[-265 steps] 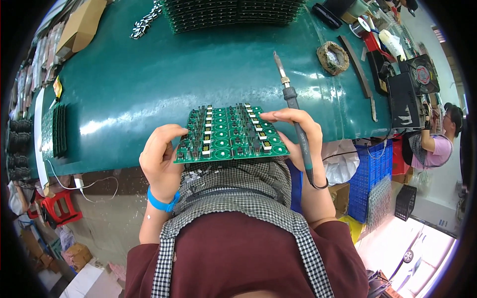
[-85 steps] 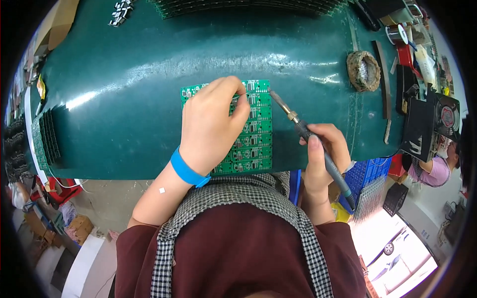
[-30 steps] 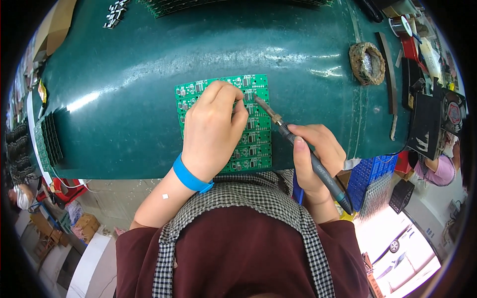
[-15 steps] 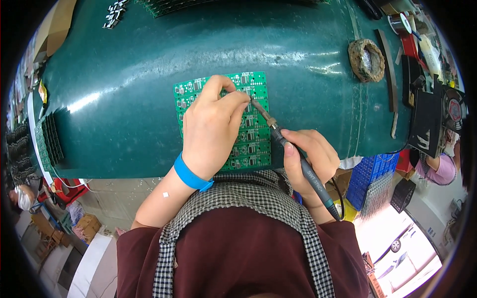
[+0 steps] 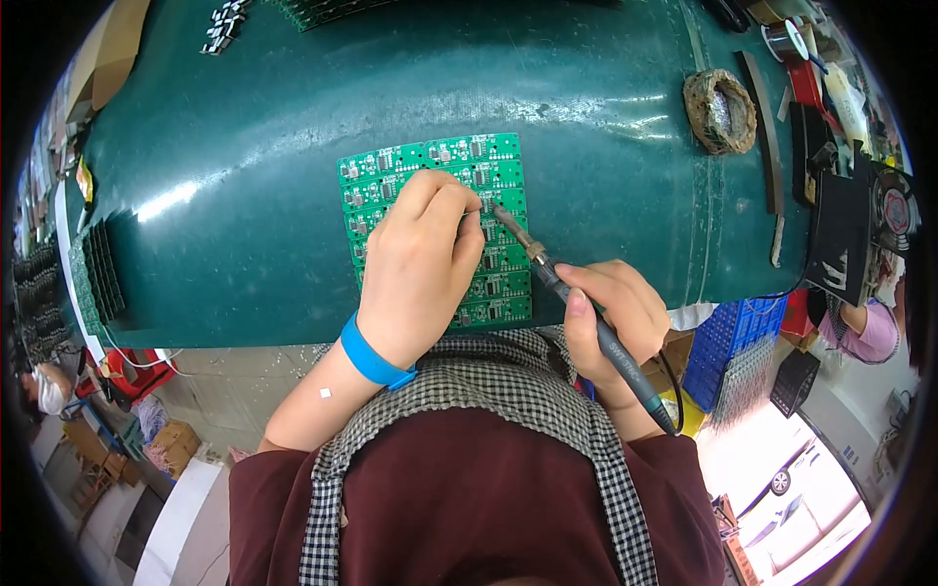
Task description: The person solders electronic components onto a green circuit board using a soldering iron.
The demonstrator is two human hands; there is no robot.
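A green panel of circuit boards [image 5: 503, 259] lies flat on the table in front of me, divided into rows with small chips. My left hand [image 5: 415, 259] rests over its middle, with thumb and fingertips pinched together; whatever they hold is too small to make out. In my right hand [image 5: 625, 313] is a soldering iron [image 5: 608, 344], gripped like a pen. Its metal tip meets the panel's right half, just right of the left fingertips. A blue band [image 5: 371, 354] circles my left wrist. The palm hides part of the panel's left half.
The green table [image 5: 264, 254] carries stacked circuit panels [image 5: 98, 273] at left and more at the far edge. Small black-and-white parts [image 5: 225, 26] lie far left. At right are a round tip-cleaning holder [image 5: 720, 110], a dark strip [image 5: 762, 132] and a solder spool [image 5: 785, 41].
My left fingertips have come nearer and drawn slightly left, leaving a small gap from the iron's tip. The iron's tip has shifted slightly nearer along the panel.
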